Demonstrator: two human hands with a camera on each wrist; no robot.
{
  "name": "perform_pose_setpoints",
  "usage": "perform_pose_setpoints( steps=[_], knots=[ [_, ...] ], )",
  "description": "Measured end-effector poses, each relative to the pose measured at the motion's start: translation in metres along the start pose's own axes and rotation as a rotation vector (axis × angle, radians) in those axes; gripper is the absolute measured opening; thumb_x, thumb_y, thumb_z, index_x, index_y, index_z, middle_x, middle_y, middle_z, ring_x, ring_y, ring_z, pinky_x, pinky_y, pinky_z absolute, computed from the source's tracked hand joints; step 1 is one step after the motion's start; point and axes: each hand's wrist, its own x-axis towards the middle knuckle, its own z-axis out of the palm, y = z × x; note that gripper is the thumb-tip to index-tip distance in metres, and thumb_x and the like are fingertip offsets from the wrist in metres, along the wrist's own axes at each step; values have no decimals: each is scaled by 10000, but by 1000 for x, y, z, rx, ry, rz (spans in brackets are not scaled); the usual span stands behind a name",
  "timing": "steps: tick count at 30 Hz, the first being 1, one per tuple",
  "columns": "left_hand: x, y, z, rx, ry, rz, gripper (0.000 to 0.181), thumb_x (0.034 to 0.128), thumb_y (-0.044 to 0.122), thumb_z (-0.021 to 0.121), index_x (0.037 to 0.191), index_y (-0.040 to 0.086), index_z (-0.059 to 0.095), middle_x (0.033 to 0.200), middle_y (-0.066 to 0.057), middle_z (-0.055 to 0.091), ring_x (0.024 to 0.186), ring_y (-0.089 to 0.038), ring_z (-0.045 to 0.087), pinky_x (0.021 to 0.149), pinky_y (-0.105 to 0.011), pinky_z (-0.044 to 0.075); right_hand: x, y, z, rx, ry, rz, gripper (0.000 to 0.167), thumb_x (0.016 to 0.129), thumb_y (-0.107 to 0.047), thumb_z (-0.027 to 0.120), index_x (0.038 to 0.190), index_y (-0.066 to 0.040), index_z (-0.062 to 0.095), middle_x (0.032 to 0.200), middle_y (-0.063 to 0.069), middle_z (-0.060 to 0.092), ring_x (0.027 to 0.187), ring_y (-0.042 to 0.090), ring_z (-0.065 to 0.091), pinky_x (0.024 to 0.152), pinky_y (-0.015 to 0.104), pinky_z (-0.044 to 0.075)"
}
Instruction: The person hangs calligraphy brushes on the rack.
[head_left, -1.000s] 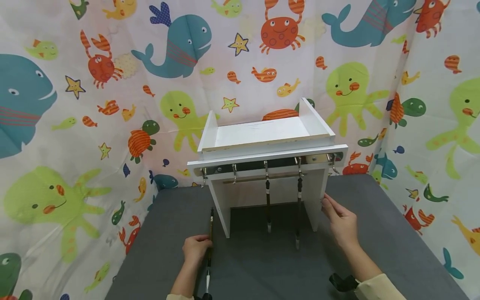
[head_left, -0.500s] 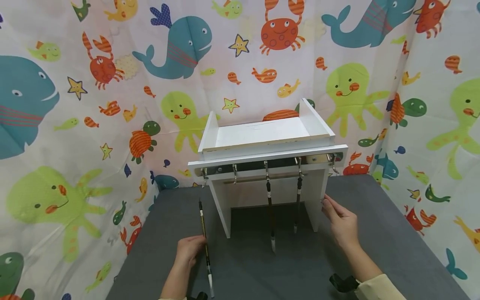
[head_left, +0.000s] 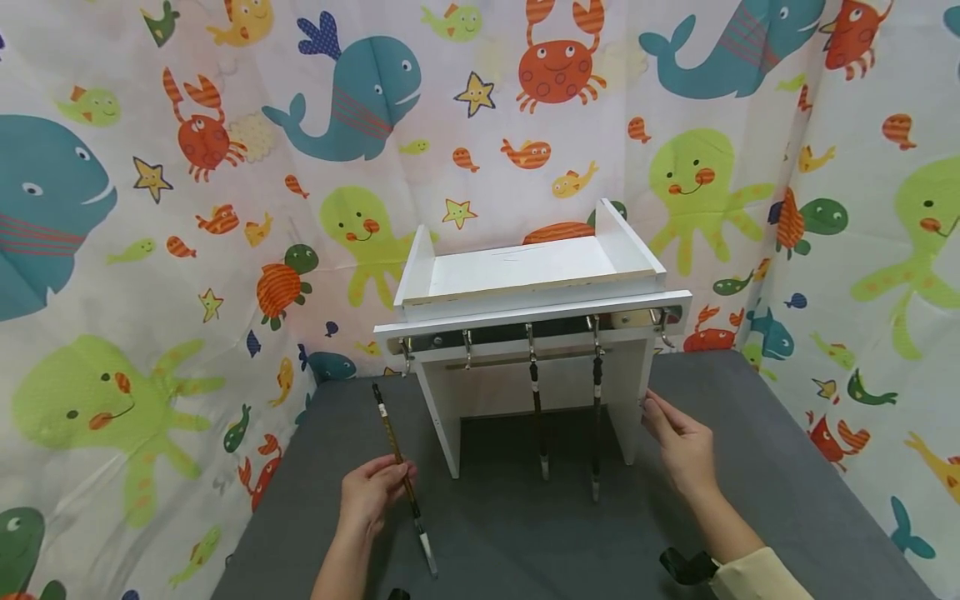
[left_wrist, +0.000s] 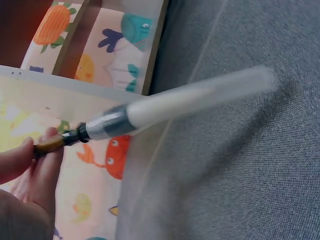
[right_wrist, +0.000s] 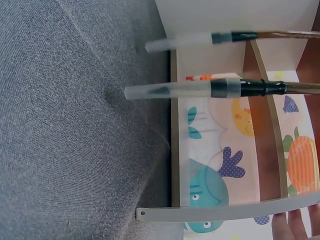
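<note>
My left hand (head_left: 367,496) pinches a writing brush (head_left: 388,429) by its brown handle, left of a white rack (head_left: 528,310). The brush slants, dark end up and clear-capped bristles (left_wrist: 200,102) down, above the grey cloth. Two similar capped brushes, one at the middle (head_left: 537,417) and one on the right (head_left: 597,417), hang from the rack's hooks. My right hand (head_left: 681,442) touches the outer side of the rack's right panel (head_left: 637,383); in the right wrist view only its fingers (right_wrist: 290,225) show there.
Bare hooks, such as one at the left (head_left: 468,350) and one at the far right (head_left: 664,329), line the rack's front rail. Grey cloth (head_left: 517,542) covers the table. A curtain (head_left: 360,100) printed with sea animals surrounds it.
My left hand has shifted left and slightly upward. Its brush has swung from nearly upright to slanting, top end leftward. Both hanging brushes have swayed; my right hand has stayed in place.
</note>
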Motion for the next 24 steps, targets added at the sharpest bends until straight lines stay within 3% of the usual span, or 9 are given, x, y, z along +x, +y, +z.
perform_pose_setpoints(
  steps=[7,12,17,24],
  knots=[
    [-18,16,5,0,51,160,343,912,-18,713,1238,-91,632,1095,-227,742,920,-234,766,827,-322,601,4,-3,2,-9,-23,-30,429,993,-275,653,1348,-34,640,1200,-144,715,1042,-34,688,844,148,537],
    [-36,26,9,10,36,232,320,900,-4,734,1203,-79,661,1076,-195,756,946,-265,761,834,-329,599,3,-4,3,3,-8,-22,421,990,-257,659,1341,-26,642,1198,-140,714,1034,-49,683,844,153,534],
    [-56,35,17,-34,10,350,276,863,-26,761,1120,-101,695,1013,-186,770,892,-262,769,815,-351,602,2,-4,3,48,0,-28,410,989,-218,662,1335,0,638,1180,-144,722,1030,-43,687,848,161,537],
    [-87,43,42,114,-39,542,199,852,-55,749,1049,-32,737,995,-199,768,874,-214,771,784,-315,605,0,0,1,65,19,-11,416,992,-211,658,1333,25,628,1128,-189,723,1011,-13,703,832,152,543]
  ],
)
